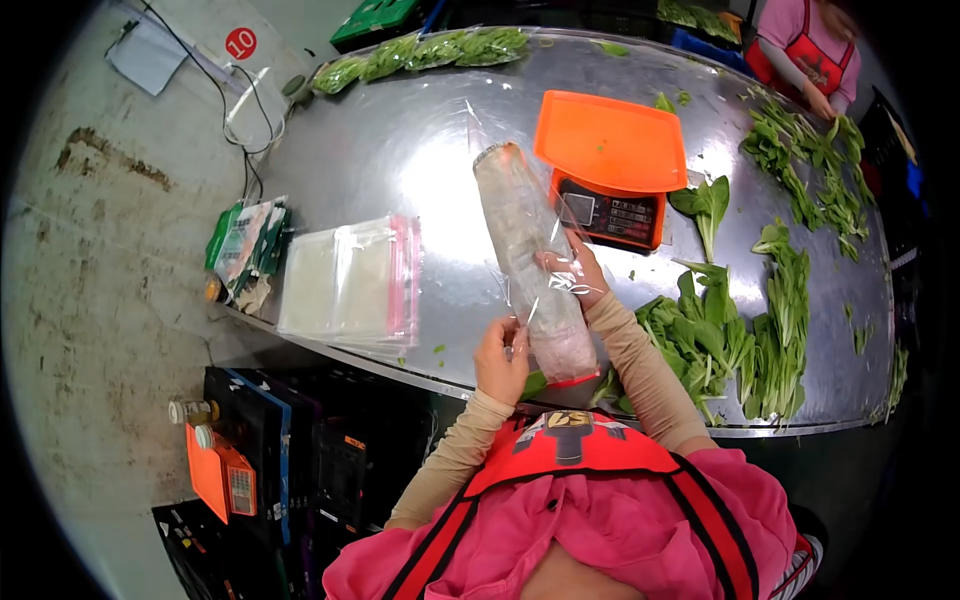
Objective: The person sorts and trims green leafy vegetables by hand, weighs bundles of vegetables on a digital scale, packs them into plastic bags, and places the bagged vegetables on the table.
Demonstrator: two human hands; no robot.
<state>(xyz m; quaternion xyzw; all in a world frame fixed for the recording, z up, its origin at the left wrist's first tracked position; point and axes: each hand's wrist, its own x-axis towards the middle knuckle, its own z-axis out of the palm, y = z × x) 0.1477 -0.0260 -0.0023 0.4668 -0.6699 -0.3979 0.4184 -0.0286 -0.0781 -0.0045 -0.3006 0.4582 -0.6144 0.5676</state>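
Note:
A pale grey tube [530, 260] with a clear plastic bag [562, 335] around it lies slanted in front of me, above the steel table. My right hand [582, 272] grips its right side, thumb and fingers against the wrapped surface. At the lower left edge, my left hand [502, 360] is closed, fingertips pinching the bag's film. Just beyond the tube is an orange scale [610, 150] with a dark display panel. A stack of clear bags with pink edges [350, 280] lies to the left. Leafy greens [700, 335] sit beside my right forearm.
Filled bags of greens [420, 55] line the far edge of the steel table [440, 170]. More loose greens [785, 330] cover the right side. Another person [808, 60] handles greens at the far right. Black crates [270, 440] and a second orange scale [215, 472] stand lower left.

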